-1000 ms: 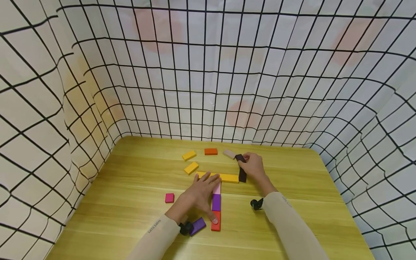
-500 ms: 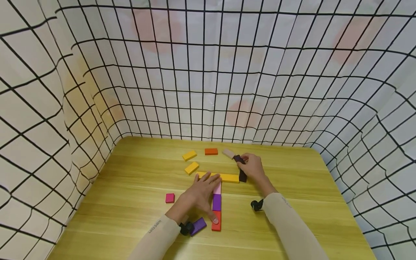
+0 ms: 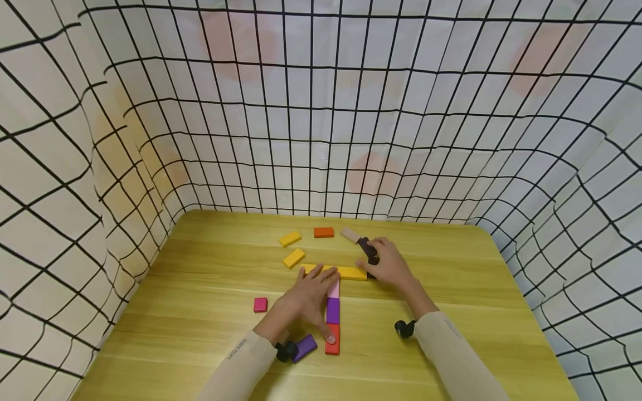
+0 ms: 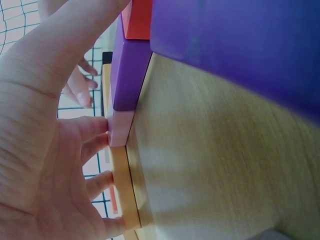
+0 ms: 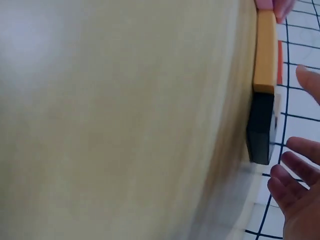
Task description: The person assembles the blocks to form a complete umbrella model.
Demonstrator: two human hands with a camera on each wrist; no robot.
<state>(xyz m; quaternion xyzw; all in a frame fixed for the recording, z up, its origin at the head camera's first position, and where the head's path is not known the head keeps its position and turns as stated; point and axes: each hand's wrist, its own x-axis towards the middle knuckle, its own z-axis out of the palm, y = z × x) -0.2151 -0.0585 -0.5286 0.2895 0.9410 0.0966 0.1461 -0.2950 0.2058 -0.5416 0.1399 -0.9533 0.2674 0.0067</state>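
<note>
Black grid lines cross the pale backdrop behind a wooden-topped table (image 3: 210, 328) with yellowish grain. On it, a smooth red rectangular block (image 3: 332, 348), a glossy purple rectangular block (image 3: 333, 311) and a smooth pale-pink block (image 3: 334, 289) run end to end up to a long, flat yellow strip (image 3: 355, 273). The left hand (image 3: 305, 298) has its fingers spread, thumb on the red block, fingertips at the strip; that light brace looks worth keeping. The right hand (image 3: 393, 267) has thumb and fingers apart around a smooth lower black block (image 5: 261, 127) at the strip's right end, gripping nothing in the right wrist view. A smooth upper black block (image 3: 367, 247) slants from there toward a beige rectangular block (image 3: 350, 235). To square the corner well, small fingertip nudges seem best; pressing hard could push the strip askew or open the joints.
</note>
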